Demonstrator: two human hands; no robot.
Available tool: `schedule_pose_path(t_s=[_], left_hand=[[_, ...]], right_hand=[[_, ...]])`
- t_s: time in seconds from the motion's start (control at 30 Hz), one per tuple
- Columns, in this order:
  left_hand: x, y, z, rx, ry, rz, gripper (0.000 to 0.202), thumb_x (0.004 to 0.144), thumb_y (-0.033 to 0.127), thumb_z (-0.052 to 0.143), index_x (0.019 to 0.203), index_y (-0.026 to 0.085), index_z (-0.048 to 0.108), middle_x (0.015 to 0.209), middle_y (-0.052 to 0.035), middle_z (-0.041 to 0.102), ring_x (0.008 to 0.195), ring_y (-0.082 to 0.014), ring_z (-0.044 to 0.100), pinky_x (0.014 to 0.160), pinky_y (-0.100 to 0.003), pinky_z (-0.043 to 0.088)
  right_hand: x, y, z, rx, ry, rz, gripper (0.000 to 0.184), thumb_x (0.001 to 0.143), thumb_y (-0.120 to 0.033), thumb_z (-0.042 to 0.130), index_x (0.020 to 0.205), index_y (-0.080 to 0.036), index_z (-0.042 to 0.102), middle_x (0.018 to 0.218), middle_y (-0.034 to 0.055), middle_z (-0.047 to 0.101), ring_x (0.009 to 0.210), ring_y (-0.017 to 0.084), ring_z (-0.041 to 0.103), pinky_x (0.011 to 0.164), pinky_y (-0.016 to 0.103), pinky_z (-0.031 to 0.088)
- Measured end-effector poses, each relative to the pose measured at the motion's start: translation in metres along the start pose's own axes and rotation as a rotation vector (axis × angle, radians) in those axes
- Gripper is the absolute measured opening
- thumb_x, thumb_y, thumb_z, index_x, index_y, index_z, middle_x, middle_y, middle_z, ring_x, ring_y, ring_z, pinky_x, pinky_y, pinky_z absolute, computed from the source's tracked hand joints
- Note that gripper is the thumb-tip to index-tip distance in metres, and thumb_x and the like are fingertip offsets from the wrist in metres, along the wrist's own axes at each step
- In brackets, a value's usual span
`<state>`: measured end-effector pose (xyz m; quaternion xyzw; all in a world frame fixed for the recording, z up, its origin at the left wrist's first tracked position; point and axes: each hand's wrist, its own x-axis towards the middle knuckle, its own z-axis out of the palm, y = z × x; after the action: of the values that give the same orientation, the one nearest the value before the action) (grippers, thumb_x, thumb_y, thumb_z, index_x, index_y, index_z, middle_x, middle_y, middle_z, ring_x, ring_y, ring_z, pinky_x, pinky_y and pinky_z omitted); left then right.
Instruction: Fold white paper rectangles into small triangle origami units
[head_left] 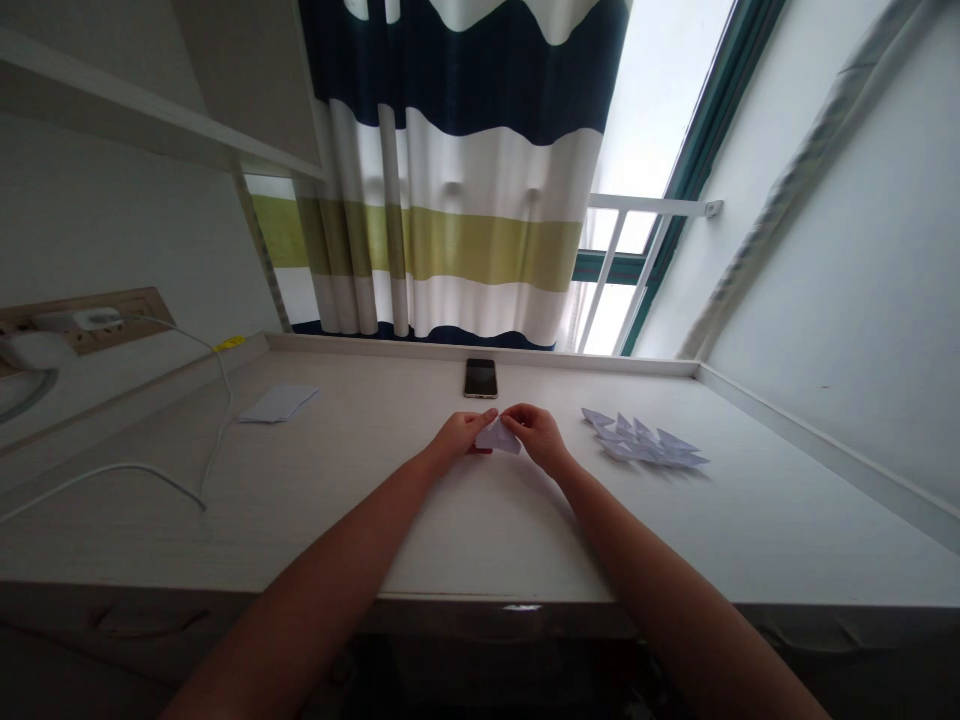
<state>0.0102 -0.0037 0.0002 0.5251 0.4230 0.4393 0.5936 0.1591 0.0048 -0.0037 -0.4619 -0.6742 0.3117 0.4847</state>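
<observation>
Item: paper [498, 436], one; white, folded, with slanting edges and a corner pointing down; upper part partly covered by fingers. Located directly on the near side of the phone [480, 378].
Grip: left hand [457, 436] and right hand [541, 432] both closed at the fingertips, pinching the paper between them.
Red item [480, 451], one; beside the left hand, nearer than the phone; mostly hidden, kind cannot be told.
Surface [360, 500]: whitish, faintly streaked, raised edging at the back and right.
Cable [142, 466], white; bent across the surface, well left of the phone and nearer.
Folded pieces [637, 442], several; white, pointed, overlapping in one group, right of the phone and nearer.
Sheets [279, 403], white, flat, in a small stack; left of the phone, slightly nearer.
Phone: dark face up, pale rim.
Socket strip [146, 305], wood-toned; on the wall, far left of the phone.
Curtain [487, 170]: navy, white and olive bands; beyond the phone.
Window [667, 80]: bright, green-framed, white rail [645, 206]; beyond the phone, to the right.
</observation>
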Motion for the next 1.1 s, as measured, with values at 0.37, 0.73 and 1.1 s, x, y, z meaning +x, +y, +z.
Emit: schedule_pose_path(t_s=[0.37,0.73,1.1], left_hand=[[0.004,-0.004,-0.002,0.218,0.016,0.159,0.04,0.059,0.051,0.062,0.066,0.012,0.064,0.057,-0.0005,0.054,0.055,-0.0107,0.048,0.049,-0.02,0.039],[0.003,-0.002,-0.003,0.505,0.075,0.401,0.042,0.069,0.052,0.051,0.053,0.013,0.056,0.049,0.003,0.042,0.05,-0.0087,0.037,0.048,-0.021,0.026],[-0.003,0.004,0.0,0.356,-0.002,0.251,0.032,0.063,0.042,0.06,0.065,0.011,0.063,0.057,0.0003,0.054,0.055,-0.0101,0.047,0.053,-0.022,0.036]], right_hand=[[-0.002,-0.003,0.001,0.083,-0.023,0.021,0.018,0.064,-0.034,0.06,0.067,-0.016,0.062,0.061,0.0027,0.062,0.056,0.013,0.053,0.054,0.025,0.041],[-0.003,-0.01,0.001,0.188,-0.048,0.12,0.023,0.061,-0.036,0.062,0.063,-0.013,0.061,0.055,0.0001,0.057,0.051,0.01,0.047,0.052,0.024,0.037],[-0.004,-0.015,0.0,0.181,-0.011,0.165,0.017,0.06,-0.031,0.061,0.064,-0.014,0.062,0.058,-0.0007,0.057,0.054,0.01,0.047,0.054,0.024,0.036]])
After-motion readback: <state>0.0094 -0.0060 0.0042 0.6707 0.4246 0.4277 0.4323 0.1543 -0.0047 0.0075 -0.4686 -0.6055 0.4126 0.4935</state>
